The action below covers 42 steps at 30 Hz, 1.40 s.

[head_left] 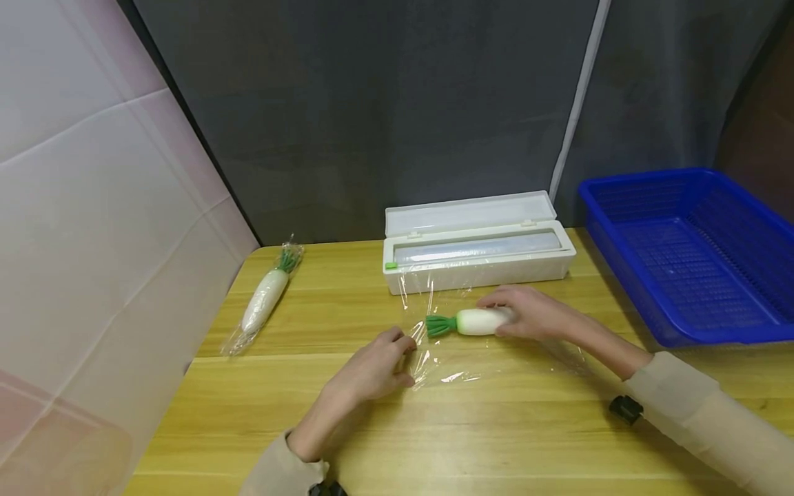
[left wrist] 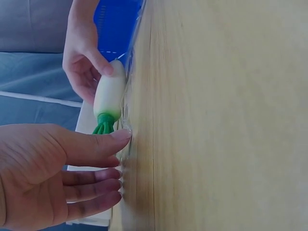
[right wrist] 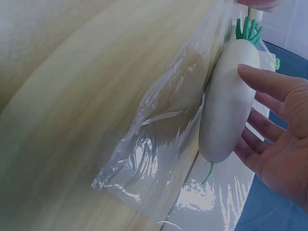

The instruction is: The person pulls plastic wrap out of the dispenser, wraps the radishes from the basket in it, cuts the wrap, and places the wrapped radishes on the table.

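A white radish (head_left: 480, 322) with green stalks lies on a sheet of cling film (head_left: 459, 365) spread over the table. My right hand (head_left: 530, 313) holds the radish near its root end, the thumb (right wrist: 269, 82) on one side and the fingers on the other in the right wrist view. At the film's left edge is my left hand (head_left: 377, 365), thumb and fingertips apart. In the left wrist view its thumb (left wrist: 110, 139) touches the film near the green stalks. A second radish (head_left: 265, 301), wrapped in film, lies at the table's left.
Behind the hands stands a white cling film box (head_left: 477, 279), lid raised and a film roll (head_left: 484, 246) inside. A blue plastic basket (head_left: 676, 331) takes up the right side. The wooden table (head_left: 434, 441) meets a dark curtain (head_left: 347, 138) at the back.
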Motion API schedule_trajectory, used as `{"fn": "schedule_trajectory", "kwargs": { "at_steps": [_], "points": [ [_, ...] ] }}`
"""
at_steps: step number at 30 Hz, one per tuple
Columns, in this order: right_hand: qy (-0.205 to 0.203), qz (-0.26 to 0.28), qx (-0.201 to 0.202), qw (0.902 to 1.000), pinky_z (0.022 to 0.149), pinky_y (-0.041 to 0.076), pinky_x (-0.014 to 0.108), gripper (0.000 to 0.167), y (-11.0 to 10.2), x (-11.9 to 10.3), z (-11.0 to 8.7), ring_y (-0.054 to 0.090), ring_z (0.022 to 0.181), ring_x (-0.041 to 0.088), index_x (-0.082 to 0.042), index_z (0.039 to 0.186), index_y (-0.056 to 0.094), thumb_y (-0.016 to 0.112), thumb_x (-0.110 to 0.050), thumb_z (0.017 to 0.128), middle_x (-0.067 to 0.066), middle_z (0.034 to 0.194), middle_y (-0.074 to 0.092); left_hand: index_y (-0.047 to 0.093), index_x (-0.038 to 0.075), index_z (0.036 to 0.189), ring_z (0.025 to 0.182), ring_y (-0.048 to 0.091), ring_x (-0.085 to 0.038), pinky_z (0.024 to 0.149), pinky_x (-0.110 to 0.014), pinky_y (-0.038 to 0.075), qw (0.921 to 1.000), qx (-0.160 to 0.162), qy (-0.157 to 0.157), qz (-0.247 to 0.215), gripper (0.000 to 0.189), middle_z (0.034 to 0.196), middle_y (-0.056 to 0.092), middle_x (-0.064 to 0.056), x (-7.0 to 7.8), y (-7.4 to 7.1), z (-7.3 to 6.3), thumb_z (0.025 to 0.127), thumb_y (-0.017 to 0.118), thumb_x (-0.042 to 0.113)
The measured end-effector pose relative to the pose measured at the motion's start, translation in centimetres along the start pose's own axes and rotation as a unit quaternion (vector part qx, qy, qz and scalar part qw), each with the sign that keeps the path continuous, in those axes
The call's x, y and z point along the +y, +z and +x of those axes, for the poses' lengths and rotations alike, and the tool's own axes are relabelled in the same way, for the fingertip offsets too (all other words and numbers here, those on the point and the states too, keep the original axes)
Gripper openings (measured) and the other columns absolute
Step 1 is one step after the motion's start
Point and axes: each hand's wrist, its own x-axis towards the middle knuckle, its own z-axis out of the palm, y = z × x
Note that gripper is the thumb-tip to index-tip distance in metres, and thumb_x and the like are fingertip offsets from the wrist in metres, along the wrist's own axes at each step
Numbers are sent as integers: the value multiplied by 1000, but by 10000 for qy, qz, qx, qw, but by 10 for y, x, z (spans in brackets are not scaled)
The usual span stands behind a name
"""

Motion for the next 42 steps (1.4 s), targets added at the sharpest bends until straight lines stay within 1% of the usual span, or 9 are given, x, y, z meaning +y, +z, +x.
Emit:
{"fn": "schedule_trajectory", "kwargs": {
  "at_steps": [8, 14, 23, 28, 32, 35, 38, 42],
  "points": [
    [-69, -3, 215, 9997, 96, 50, 53, 42, 0, 2, -2, 63, 111, 34, -2, 121, 70, 83, -3, 80, 14, 119, 68, 66, 4, 123, 91, 55, -18, 82, -39, 54, 10000, -39, -52, -9, 47, 114, 58, -8, -1, 0, -1, 82, 85, 16],
    [-3, 22, 405, 9992, 98, 49, 53, 40, -3, 2, -4, 63, 111, 34, -2, 121, 70, 81, -5, 83, 13, 119, 69, 65, 4, 125, 91, 55, -18, 80, -38, 54, 10000, -59, -74, -12, 47, 116, 58, -9, -2, 0, -1, 84, 84, 18],
    [-103, 113, 728, 9972, 94, 51, 51, 38, -9, 7, -11, 64, 109, 33, -2, 121, 70, 81, -6, 85, 12, 117, 69, 65, 4, 125, 94, 58, -20, 82, -40, 55, 9998, 80, -53, -166, 46, 118, 59, -11, -1, -1, -2, 84, 83, 16],
    [-159, 80, 946, 9954, 92, 51, 50, 36, -16, 12, -20, 64, 107, 30, -3, 121, 70, 80, -6, 86, 10, 117, 69, 65, 4, 123, 95, 59, -20, 83, -39, 56, 9997, 205, 36, -162, 43, 118, 59, -10, -1, 0, -3, 85, 83, 17],
    [-246, -12, 1033, 9943, 87, 53, 48, 35, -19, 15, -30, 65, 100, 27, -3, 117, 71, 81, -4, 83, 8, 112, 70, 65, 4, 123, 96, 60, -21, 84, -40, 56, 9992, 284, 123, -244, 41, 118, 60, -9, -1, -1, -4, 88, 80, 19],
    [-258, -8, 1030, 9943, 83, 54, 45, 33, -19, 17, -39, 65, 95, 25, -3, 114, 72, 82, -4, 82, 7, 108, 71, 66, 4, 123, 99, 61, -22, 86, -41, 56, 9989, 306, 199, -310, 38, 119, 60, -8, -1, -2, -4, 91, 77, 24],
    [-330, 9, 963, 9948, 80, 55, 42, 31, -18, 19, -47, 65, 91, 23, -3, 111, 72, 83, -6, 82, 5, 106, 71, 66, 6, 122, 101, 61, -21, 90, -40, 55, 9984, 233, 340, -391, 39, 118, 59, -6, -2, -1, -4, 92, 76, 29],
    [-500, 45, 829, 9953, 78, 56, 38, 28, -15, 22, -59, 65, 89, 20, -6, 108, 72, 83, -8, 83, 2, 102, 71, 67, 8, 118, 99, 59, -17, 90, -35, 53, 9976, -17, 516, -453, 39, 116, 58, -2, -3, -1, -6, 89, 79, 31]
  ]
}}
